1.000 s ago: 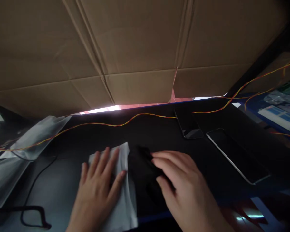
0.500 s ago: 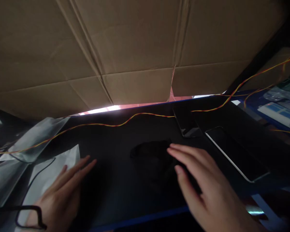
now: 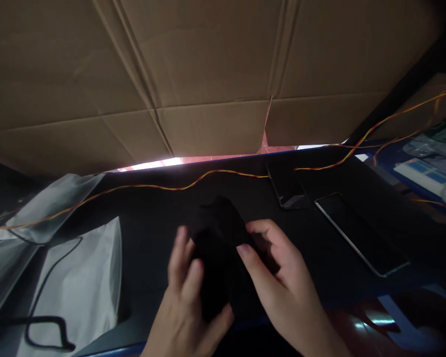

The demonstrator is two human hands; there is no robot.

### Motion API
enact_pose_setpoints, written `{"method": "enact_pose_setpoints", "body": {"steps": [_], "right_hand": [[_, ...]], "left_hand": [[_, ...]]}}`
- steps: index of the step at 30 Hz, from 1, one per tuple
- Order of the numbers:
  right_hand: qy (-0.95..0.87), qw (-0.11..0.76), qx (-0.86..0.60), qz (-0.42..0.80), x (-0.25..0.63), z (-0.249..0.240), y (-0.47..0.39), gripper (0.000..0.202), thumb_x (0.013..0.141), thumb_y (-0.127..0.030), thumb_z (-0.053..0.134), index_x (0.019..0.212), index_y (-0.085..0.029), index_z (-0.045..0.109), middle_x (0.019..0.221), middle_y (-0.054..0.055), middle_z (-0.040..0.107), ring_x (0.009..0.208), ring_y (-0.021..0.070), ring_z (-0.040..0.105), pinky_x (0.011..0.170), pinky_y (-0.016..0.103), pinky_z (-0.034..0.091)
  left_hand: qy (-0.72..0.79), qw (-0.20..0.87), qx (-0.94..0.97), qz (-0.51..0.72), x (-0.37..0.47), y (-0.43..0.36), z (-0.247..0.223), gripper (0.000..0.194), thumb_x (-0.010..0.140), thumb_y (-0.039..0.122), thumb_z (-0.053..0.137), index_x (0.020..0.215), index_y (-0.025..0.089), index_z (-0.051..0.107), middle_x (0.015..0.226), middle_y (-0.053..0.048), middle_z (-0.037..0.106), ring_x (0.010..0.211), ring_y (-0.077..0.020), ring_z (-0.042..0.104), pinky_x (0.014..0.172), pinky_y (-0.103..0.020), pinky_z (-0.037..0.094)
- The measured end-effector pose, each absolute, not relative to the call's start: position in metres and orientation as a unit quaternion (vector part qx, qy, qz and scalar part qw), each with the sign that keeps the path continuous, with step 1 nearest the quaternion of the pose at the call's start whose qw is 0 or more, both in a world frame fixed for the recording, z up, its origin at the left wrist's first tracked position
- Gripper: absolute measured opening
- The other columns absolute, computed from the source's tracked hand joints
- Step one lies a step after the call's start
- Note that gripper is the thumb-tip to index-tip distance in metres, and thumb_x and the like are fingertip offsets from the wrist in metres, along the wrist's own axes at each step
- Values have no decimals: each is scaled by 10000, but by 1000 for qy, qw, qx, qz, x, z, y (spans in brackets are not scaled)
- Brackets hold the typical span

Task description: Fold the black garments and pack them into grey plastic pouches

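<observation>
Right grip (image 3: 282, 277) on black cloth (image 3: 220, 233); left grip (image 3: 188, 307) arrived.

Scene dim overall. Brightest zone: white, overexposed strip of light (image 3: 159, 162) through the gap below the cardboard (image 3: 208, 64), entering from behind it. Cardboard's near face shaded, dull brown. Black table (image 3: 152, 213) underexposed; black bundle (image 3: 219, 228) nearly merges with it, surface detail mostly lost. Left hand (image 3: 193, 302) shows motion blur, strongest at the fingers; right hand (image 3: 282, 277) somewhat sharper. Pale reflection on the near end of the upper phone (image 3: 288, 186). Sharp glare streak on the reddish floor (image 3: 353, 325), lower right. Upper right corner falls to near black. Packets (image 3: 427, 173) at right edge soft, print unreadable.
</observation>
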State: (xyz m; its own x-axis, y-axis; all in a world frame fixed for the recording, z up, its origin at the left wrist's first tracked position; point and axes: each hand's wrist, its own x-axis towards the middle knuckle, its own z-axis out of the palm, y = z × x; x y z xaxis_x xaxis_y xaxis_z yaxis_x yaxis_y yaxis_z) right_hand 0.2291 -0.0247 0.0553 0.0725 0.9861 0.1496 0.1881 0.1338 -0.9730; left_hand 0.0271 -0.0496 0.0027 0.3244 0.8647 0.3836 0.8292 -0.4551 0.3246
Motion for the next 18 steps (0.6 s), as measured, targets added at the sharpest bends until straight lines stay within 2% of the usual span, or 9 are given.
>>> {"method": "enact_pose_setpoints", "body": {"steps": [2, 3, 4, 6, 8, 11, 13, 16, 18], "right_hand": [[-545, 502, -552, 381, 241, 42, -24, 226, 1085, -327, 598, 1304, -294, 643, 1211, 54, 798, 1063, 200, 803, 893, 300, 662], [-546, 498, -576, 349, 249, 34, -23, 306, 1087, -328, 592, 1391, -298, 603, 1264, 72, 786, 1103, 213, 798, 905, 322, 663], [-548, 492, -605, 303, 258, 27, -23, 384, 1090, -323, 581, 1473, -304, 555, 1304, 87, 774, 1139, 226, 789, 909, 344, 663], [-556, 477, -653, 194, 274, 17, -22, 428, 1106, -312, 539, 1534, -307, 521, 1329, 100, 759, 1178, 249, 767, 930, 396, 653], [-588, 456, -658, 113, 282, 15, -23, 388, 1112, -317, 532, 1497, -310, 572, 1378, 106, 733, 1247, 275, 723, 1003, 456, 623], [-687, 380, -612, 92, 275, 21, -22, 427, 1063, -364, 669, 1482, -303, 614, 1491, 108, 678, 1357, 334, 643, 1101, 554, 566], [-727, 325, -593, 120, 265, 25, -21, 374, 1046, -316, 701, 1416, -282, 664, 1438, 100, 715, 1320, 348, 660, 1098, 586, 558], [-705, 339, -594, 189, 265, 30, -18, 150, 1082, -224, 607, 1151, -262, 734, 1190, 63, 790, 1125, 278, 743, 1004, 482, 602], [-654, 393, -610, 211, 280, 32, -20, 122, 1086, -276, 604, 1060, -272, 723, 1072, 44, 791, 1012, 242, 768, 891, 386, 623]], "left_hand": [[460, 32, 864, 201, 27, -44, 1, 1008, 984, 244, 608, 1791, 386, 21, 1779, -129, 414, 1537, -400, 561, 1133, -597, 613], [434, 32, 881, 185, 26, -40, 2, 951, 980, 228, 621, 1790, 356, 140, 1727, -122, 505, 1502, -386, 602, 1150, -592, 601], [422, 32, 891, 165, 24, -36, 5, 913, 991, 242, 629, 1786, 331, 187, 1716, -112, 527, 1495, -364, 614, 1176, -574, 583], [410, 26, 900, 144, 20, -31, 10, 885, 1017, 322, 654, 1783, 293, 211, 1754, -113, 465, 1522, -341, 589, 1205, -544, 560], [404, 14, 905, 133, 16, -28, 14, 891, 1016, 384, 675, 1779, 275, 228, 1783, -119, 400, 1558, -339, 545, 1216, -537, 546], [393, 3, 911, 124, 15, -27, 13, 890, 1012, 416, 685, 1773, 278, 246, 1796, -111, 369, 1599, -347, 485, 1242, -567, 510], [389, -3, 913, 121, 15, -27, 12, 891, 1014, 428, 685, 1774, 280, 242, 1795, -111, 366, 1599, -350, 484, 1237, -576, 513], [385, -5, 917, 107, 6, -27, 13, 920, 999, 481, 706, 1773, 297, 242, 1780, -102, 392, 1570, -348, 525, 1216, -569, 536], [395, -1, 913, 105, -8, -26, 16, 937, 981, 507, 725, 1770, 327, 252, 1784, -83, 386, 1570, -350, 523, 1226, -569, 525]]}}
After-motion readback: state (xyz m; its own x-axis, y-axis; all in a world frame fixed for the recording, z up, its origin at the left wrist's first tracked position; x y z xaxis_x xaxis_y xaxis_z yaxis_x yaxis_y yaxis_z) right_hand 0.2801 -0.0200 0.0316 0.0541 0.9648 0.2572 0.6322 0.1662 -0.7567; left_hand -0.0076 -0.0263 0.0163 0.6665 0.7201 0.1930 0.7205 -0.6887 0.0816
